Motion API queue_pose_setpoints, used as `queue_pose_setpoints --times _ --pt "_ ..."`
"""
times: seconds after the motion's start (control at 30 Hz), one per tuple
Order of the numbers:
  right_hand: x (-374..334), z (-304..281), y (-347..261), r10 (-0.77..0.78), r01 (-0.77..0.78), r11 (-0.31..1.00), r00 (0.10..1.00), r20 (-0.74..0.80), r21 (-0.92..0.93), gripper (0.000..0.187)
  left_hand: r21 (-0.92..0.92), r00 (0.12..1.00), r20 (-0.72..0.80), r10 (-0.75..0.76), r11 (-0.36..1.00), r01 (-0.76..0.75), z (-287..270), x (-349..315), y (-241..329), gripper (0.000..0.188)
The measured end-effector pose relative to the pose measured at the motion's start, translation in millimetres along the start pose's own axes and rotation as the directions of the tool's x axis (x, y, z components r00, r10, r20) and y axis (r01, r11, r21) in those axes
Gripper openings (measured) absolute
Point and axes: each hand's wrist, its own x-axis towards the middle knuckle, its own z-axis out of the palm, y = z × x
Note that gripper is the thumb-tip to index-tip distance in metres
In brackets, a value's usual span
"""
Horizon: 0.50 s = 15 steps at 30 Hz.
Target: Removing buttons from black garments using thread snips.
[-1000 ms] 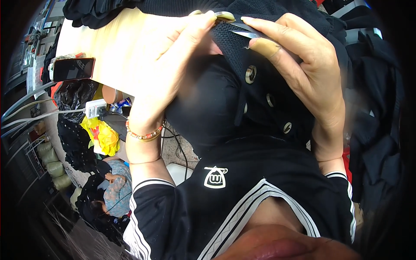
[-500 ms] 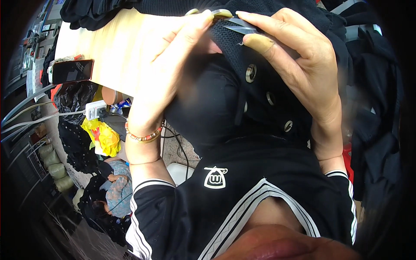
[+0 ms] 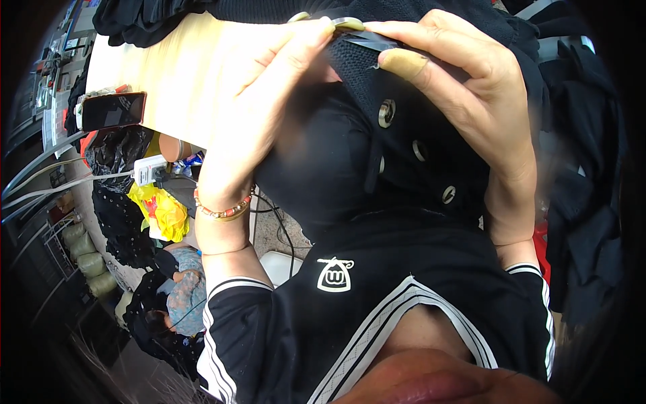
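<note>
While left hand [image 3: 276, 77] pinches a button [image 3: 348, 24] on black knit [image 3: 356, 71], right hand [image 3: 474, 94] grips snips [image 3: 368, 42] (blades just beside the button); knit's right of the table [image 3: 171, 74].

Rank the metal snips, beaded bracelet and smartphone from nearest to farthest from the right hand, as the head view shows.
1. Metal snips: in the right hand, blades pointing left.
2. Beaded bracelet: lower left, around the left wrist.
3. Smartphone: far left, by the tabletop edge.

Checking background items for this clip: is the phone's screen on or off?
Apparently off: the phone shows a dark face, nothing lit.
</note>
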Motion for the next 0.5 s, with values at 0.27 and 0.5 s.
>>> queue_pose_setpoints --times 0.27,0.5 --pt "-0.9 -5.7 6.1 0.091 -0.098 0.989 0.993 0.073 0.108 0.031 -0.007 1.0 0.012 -0.008 1.0 0.008 1.0 -0.9 1.7 0.029" --pt "2.5 0.6 8.9 0.063 -0.052 0.967 0.997 -0.04 0.251 0.025 0.068 1.0 0.021 -0.022 0.997 0.021 -2.0 -0.1 2.0 0.031"
